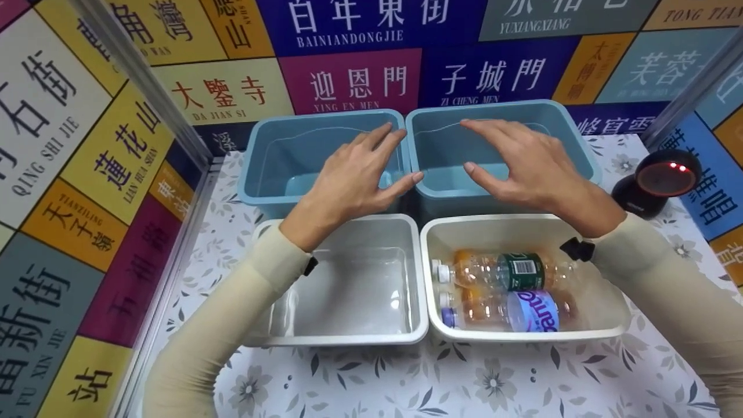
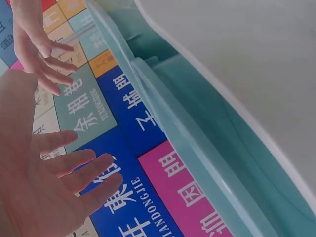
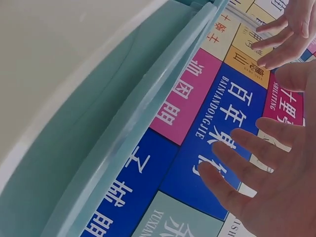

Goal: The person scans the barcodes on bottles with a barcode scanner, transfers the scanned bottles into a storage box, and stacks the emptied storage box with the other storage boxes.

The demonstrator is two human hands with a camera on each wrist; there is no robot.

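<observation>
My left hand (image 1: 360, 168) is held in the air with its fingers spread, overlapping the left blue bin (image 1: 246, 183) in the head view. Opposite it, my right hand (image 1: 531, 165) hovers palm inward with relaxed fingers, overlapping the right blue bin (image 1: 587, 159). Neither hand holds anything; a gap separates them. Both wrist views show the palms with loosely bent fingers. Below my right wrist, plastic bottles lie on their sides in the cream bin (image 1: 603, 313): one has a green label (image 1: 522, 273), another a purple-and-white label (image 1: 534, 312). Nearer my left forearm stands the grey-white bin (image 1: 348, 302).
A black device (image 1: 667, 174) with a round head and red lights stands right of the bins. The flower-patterned tabletop (image 1: 441, 383) extends in front of them. Panels with large Chinese characters (image 1: 360, 81) rise behind and at both sides.
</observation>
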